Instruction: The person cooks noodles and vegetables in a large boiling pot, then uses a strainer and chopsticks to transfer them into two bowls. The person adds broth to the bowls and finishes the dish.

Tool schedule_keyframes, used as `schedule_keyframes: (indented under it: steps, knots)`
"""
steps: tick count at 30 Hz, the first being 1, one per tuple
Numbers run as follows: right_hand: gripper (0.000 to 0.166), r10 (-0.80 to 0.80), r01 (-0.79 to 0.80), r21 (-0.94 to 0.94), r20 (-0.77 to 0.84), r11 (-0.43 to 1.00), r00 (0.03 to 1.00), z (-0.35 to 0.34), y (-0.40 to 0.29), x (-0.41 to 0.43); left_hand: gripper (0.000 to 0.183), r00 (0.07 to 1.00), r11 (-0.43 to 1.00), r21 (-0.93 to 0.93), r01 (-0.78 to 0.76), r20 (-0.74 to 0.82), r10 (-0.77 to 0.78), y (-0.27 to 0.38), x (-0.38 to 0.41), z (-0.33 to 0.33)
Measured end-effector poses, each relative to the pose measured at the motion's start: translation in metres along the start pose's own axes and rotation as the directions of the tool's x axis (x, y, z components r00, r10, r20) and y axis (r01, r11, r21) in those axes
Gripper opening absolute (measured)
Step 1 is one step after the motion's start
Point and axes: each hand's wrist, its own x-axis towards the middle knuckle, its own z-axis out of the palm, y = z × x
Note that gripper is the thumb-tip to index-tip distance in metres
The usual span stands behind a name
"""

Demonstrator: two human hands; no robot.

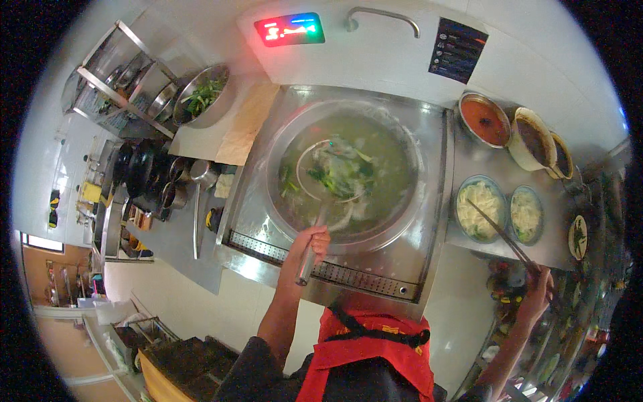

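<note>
My left hand point(312, 244) grips the metal handle of a round strainer point(300, 173), whose head sits in the cloudy water of a large round cooking vat point(397, 151). Leafy greens point(331, 178) lie in and around the strainer. Long dark chopsticks point(505, 236) are held in my right hand point(538, 289), over to the right. Their tips reach over a bowl of pale noodles point(479, 206); whether they touch the food I cannot tell. Beside it stands a second, smaller-looking bowl of noodles and greens point(526, 213).
Behind the bowls stand a metal pot of red liquid point(485, 120) and pots of dark contents point(532, 138). At left are a steel basin of greens point(203, 98), a long-handled ladle point(197, 216) and a metal rack point(120, 85). A faucet point(384, 14) projects over the stove's back.
</note>
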Motion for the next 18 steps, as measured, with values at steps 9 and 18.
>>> schedule_keyframes:
  steps: [9,18]
  knots:
    - [0.033,0.058,-0.053,0.049,-0.094,0.997,0.994,-0.030,0.007,-0.014,0.030,0.931,0.844,0.522,-0.119,-0.237,0.278,0.026,0.032,0.011]
    - [0.033,0.072,-0.070,0.022,-0.089,0.997,0.993,-0.018,0.004,-0.022,0.032,0.935,0.751,0.660,-0.013,-0.258,0.243,0.011,0.048,-0.008]
